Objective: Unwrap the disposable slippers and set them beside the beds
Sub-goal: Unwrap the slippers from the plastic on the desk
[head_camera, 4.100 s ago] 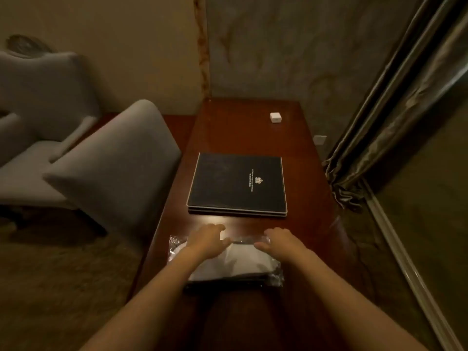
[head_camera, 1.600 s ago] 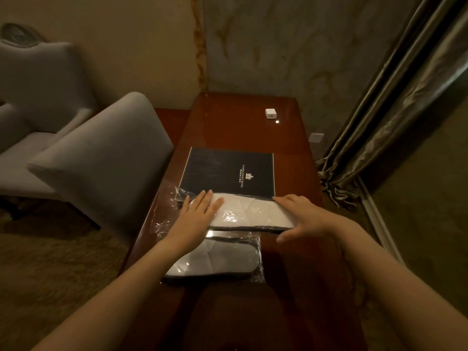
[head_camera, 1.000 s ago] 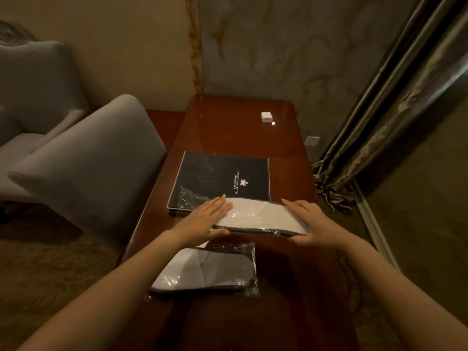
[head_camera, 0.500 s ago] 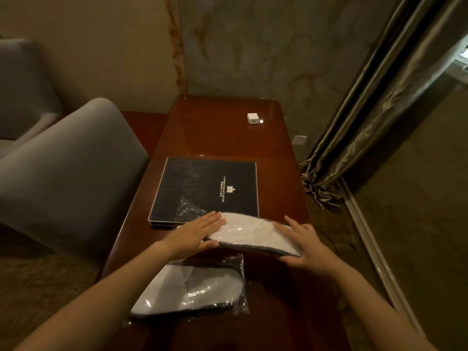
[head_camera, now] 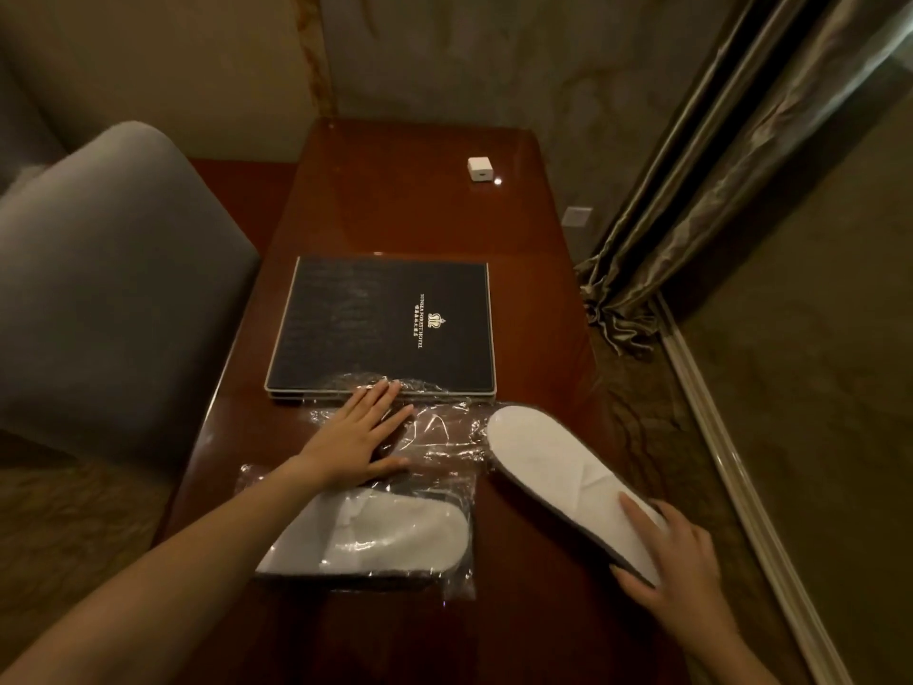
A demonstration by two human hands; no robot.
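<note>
**One slipper pair out of its wrapper, one still sealed**

On the dark red polished wooden surface (head_camera: 415,215) lies a black folder (head_camera: 385,323) with a pale edge. Its cover carries a small gold crest and, sideways to the camera, the line "SUNSEA FOREST HOTEL" with a row of smaller characters beside it that are too small to read.

The left hand (head_camera: 358,437) lies flat, fingers (head_camera: 383,395) spread and straight, pressing down on the empty clear plastic wrapper (head_camera: 444,432). The wrapper is crumpled against the near edge of the folder, and the fingertips reach onto the folder's edge. The hand grips nothing; it only pins the film.

The right hand (head_camera: 677,561) holds the unwrapped white slippers (head_camera: 553,467) by the end nearest the camera, the index finger laid on top of the white fabric and the thumb at the dark sole edge below. The slippers lie diagonally at the right side of the surface, their far end just beside the empty wrapper. Whether they rest on the wood or are slightly lifted cannot be told.

Nearer the camera, under the left forearm, the sealed slipper pack (head_camera: 375,536) lies flat, white slippers visible through glossy film, no print legible on it.

A small white cube (head_camera: 478,169) sits near the far right corner. A grey upholstered chair (head_camera: 108,289) stands at the left, and heavy curtains (head_camera: 741,140) hang at the right.
</note>
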